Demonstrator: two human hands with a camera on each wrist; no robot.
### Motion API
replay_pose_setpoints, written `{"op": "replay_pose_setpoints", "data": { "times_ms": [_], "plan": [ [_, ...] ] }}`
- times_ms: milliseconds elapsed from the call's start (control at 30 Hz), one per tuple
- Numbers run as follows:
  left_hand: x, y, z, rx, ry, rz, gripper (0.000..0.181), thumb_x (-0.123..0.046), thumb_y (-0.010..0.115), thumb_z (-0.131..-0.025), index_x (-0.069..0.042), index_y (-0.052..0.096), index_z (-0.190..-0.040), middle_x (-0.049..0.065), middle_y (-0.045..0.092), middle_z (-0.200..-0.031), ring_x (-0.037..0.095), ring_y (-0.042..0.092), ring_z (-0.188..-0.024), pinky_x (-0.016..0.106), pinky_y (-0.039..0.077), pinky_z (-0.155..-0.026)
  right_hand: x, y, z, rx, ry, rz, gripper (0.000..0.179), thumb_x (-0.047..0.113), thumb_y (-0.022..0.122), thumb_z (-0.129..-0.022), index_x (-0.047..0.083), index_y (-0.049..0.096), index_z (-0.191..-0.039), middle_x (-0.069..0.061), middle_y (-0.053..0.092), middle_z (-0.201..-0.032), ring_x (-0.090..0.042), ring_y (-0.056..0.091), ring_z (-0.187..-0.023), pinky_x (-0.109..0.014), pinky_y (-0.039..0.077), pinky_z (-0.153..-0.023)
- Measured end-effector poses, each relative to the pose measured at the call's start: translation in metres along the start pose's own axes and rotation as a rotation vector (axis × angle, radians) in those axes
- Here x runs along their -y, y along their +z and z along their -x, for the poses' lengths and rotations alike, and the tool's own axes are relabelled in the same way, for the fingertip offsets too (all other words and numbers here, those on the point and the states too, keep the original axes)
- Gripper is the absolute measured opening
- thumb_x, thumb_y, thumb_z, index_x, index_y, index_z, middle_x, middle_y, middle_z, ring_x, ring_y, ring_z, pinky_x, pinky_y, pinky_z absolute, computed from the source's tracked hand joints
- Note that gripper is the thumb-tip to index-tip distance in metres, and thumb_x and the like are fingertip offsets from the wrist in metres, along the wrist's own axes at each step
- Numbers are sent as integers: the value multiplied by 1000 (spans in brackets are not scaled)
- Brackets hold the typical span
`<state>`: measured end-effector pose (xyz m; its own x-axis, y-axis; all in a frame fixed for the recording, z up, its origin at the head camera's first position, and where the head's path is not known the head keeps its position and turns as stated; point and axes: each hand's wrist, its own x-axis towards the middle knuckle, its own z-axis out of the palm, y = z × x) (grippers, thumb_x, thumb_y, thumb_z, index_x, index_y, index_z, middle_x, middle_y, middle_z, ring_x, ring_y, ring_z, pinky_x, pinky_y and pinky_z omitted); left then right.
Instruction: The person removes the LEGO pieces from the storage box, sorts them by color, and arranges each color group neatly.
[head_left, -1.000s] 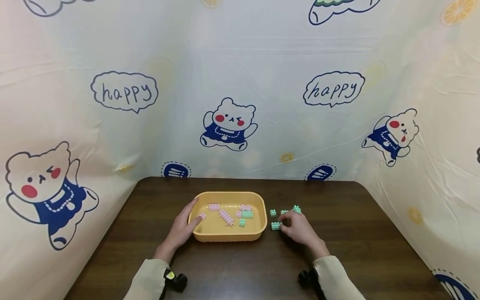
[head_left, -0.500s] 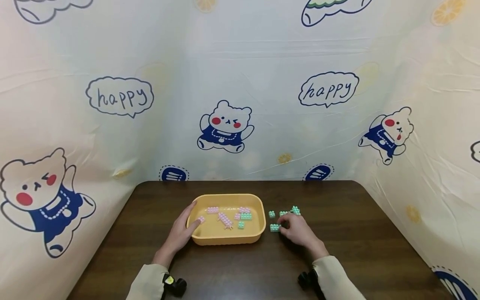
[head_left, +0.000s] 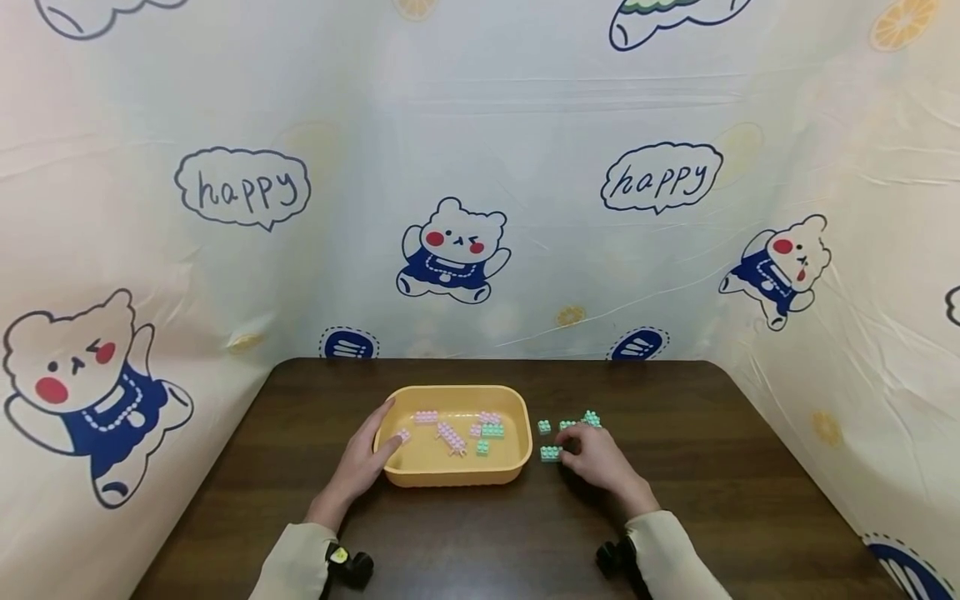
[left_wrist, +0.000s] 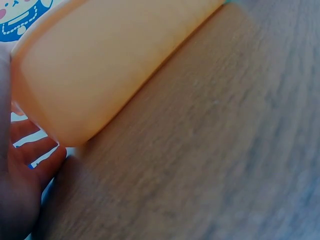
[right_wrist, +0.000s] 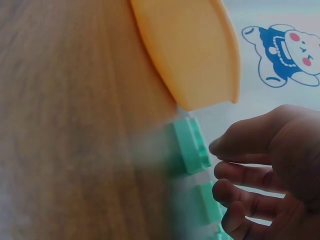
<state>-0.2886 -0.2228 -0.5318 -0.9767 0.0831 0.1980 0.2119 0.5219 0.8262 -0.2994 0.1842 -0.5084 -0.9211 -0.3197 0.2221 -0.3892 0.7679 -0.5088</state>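
A yellow plastic tray point(head_left: 454, 478) stands on the table with pink and green building blocks inside. My left hand point(head_left: 360, 462) grips its left end, thumb over the rim and fingers along the outside wall. In the left wrist view, the fingers point(left_wrist: 49, 162) show behind the tray's corner point(left_wrist: 60, 120). My right hand point(head_left: 600, 458) is over the table right of the tray, fingers loosely bent. Its thumb and fingertips are right at a green building block point(head_left: 551, 454). In the right wrist view, a gap shows between the fingertips and this block point(right_wrist: 190, 146), with nothing visible in the hand.
More green blocks lie beyond the right hand, among them a small one point(head_left: 544, 427) and one at the back point(head_left: 592, 418). In the tray, a long pink block piece point(head_left: 452, 438) lies near the middle. A printed curtain point(head_left: 555, 250) hangs behind the brown table point(head_left: 465, 542).
The head view has shifted slightly up and down. Both hands, the tray and the blocks keep their places.
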Motion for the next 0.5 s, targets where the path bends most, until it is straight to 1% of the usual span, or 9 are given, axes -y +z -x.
{"op": "replay_pose_setpoints", "data": {
  "times_ms": [200, 367, 500],
  "plan": [
    [0, 0, 0, -3, 1, -4, 68, -31, 59, -95, -24, 26, -155, 10, 27, -160, 36, 29, -144, 61, 26, -113, 7, -6, 1, -25, 4, -9, 12, 13, 72, -84, 13, 73, -96, 4, 66, -92, -6, 57, -72, -25, 51, -65],
    [1, 1, 0, 2, 5, -12, 69, -31, 59, -95, -23, 26, -155, 12, 27, -159, 37, 29, -144, 61, 26, -113, 13, -9, -1, -42, 16, -27, 14, 16, 73, -84, 12, 73, -98, 3, 67, -93, -8, 56, -71, -25, 51, -66],
    [0, -2, -1, 0, 22, -12, 68, -29, 59, -96, -21, 26, -155, 15, 27, -159, 39, 29, -143, 61, 26, -113, 21, -15, -9, -62, -12, -60, 15, 16, 74, -84, 13, 72, -99, 0, 68, -93, -8, 56, -70, -24, 51, -64]
  ]
}}
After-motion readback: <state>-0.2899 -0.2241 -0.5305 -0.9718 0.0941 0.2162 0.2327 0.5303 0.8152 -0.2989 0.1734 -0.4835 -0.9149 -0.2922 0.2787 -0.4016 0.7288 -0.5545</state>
